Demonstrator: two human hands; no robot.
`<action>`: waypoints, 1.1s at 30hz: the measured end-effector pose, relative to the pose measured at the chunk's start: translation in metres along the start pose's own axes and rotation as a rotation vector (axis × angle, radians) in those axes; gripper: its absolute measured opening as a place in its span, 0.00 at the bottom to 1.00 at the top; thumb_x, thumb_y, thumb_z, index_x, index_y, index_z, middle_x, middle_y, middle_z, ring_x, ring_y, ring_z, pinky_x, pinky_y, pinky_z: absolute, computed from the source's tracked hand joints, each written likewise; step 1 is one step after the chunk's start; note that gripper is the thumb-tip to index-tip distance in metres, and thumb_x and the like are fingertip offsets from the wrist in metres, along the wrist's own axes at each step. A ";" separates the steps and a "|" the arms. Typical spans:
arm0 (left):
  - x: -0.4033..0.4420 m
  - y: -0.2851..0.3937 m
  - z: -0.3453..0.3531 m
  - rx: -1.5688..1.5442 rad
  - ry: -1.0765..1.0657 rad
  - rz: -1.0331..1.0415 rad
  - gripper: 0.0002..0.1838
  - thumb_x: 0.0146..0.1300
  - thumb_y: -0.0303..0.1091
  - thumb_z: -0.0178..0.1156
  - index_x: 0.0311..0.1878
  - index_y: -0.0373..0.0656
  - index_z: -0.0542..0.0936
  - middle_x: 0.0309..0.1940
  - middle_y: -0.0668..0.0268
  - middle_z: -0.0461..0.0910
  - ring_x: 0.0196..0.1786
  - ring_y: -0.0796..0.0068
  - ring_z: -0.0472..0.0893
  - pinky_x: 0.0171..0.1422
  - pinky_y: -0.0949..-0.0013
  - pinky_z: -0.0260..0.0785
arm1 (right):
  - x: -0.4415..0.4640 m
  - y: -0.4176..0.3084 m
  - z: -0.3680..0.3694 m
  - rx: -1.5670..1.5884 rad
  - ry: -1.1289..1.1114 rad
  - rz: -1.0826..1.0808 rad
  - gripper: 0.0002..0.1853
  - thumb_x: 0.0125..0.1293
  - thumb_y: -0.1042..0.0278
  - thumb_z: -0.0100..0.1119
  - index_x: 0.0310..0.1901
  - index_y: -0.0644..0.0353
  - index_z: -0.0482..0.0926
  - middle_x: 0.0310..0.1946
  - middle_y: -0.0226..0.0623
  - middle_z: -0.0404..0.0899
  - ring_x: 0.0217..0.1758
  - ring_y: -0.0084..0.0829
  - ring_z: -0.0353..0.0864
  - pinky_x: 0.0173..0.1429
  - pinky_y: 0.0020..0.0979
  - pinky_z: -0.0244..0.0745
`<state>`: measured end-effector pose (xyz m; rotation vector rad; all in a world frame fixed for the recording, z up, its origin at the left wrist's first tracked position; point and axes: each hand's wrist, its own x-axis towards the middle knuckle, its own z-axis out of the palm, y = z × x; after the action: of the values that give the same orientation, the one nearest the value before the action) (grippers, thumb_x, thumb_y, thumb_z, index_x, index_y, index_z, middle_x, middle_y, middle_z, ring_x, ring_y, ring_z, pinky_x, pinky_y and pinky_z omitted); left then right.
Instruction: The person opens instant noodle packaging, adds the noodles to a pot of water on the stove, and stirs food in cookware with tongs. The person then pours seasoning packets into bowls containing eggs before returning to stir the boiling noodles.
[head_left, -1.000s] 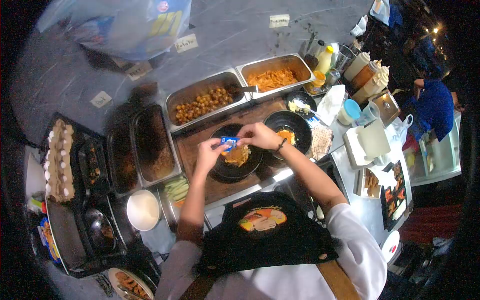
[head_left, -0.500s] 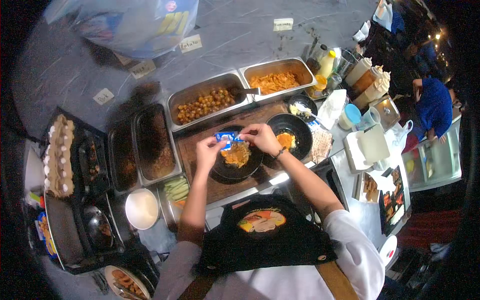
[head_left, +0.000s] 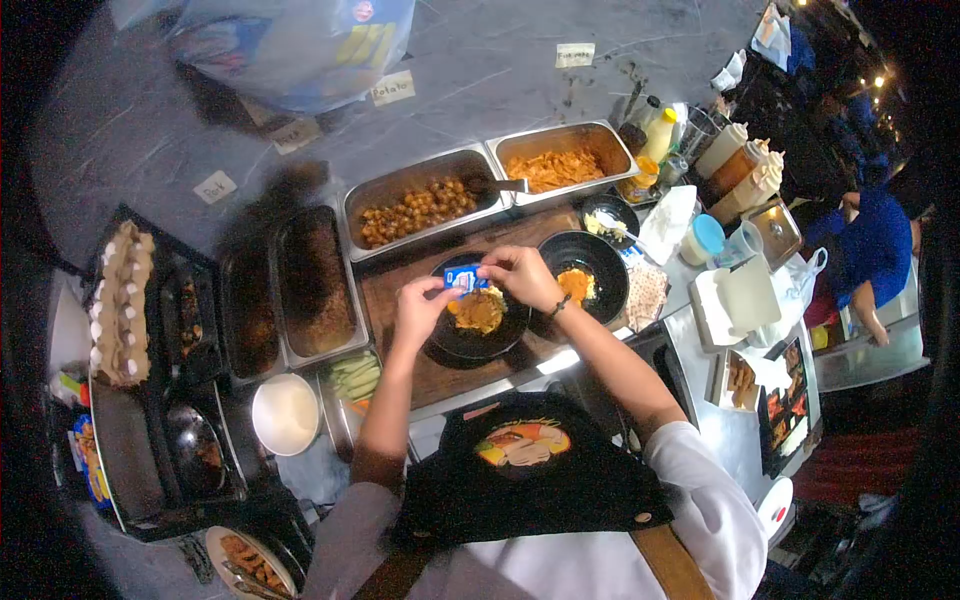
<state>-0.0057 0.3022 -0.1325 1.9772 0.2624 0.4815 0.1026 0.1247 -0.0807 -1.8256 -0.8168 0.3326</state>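
Observation:
Between both hands is a small blue packet [head_left: 461, 279], pinched over the left black pan [head_left: 478, 345]. My left hand [head_left: 423, 302] grips its left side with closed fingers. At its right edge the fingers of my right hand [head_left: 518, 276] are pinched together; a dark bracelet circles that wrist. Orange and yellow food [head_left: 477, 311] lies in the pan below the packet. A second black pan [head_left: 605, 262] to the right holds a smaller orange and yellow portion [head_left: 577, 285].
Behind the pans stand metal trays of potatoes [head_left: 418, 211] and orange food [head_left: 556, 170]. Egg cartons [head_left: 121, 305] and a white bowl [head_left: 286, 416] are at left. Sauce bottles [head_left: 735, 170] and an open box [head_left: 735, 300] stand right. Another person [head_left: 872, 245] is at far right.
The packet is still held between both hands above the left pan, tilted slightly differently. The whole view has shifted a little. The other person at far right has lowered an arm.

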 end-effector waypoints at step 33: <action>-0.115 0.020 -0.054 -0.113 0.076 -0.081 0.17 0.57 0.22 0.59 0.51 0.40 0.75 0.38 0.64 0.79 0.39 0.77 0.78 0.49 0.74 0.70 | 0.199 -0.460 -0.114 -1.382 0.174 -1.362 0.05 0.54 0.73 0.52 0.27 0.62 0.77 0.31 0.40 0.77 0.35 0.39 0.80 0.41 0.35 0.75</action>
<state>-0.1335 0.2926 -0.1186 1.8336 0.3542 0.5095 0.1399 0.2717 0.4100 -1.7869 -2.1901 -1.5686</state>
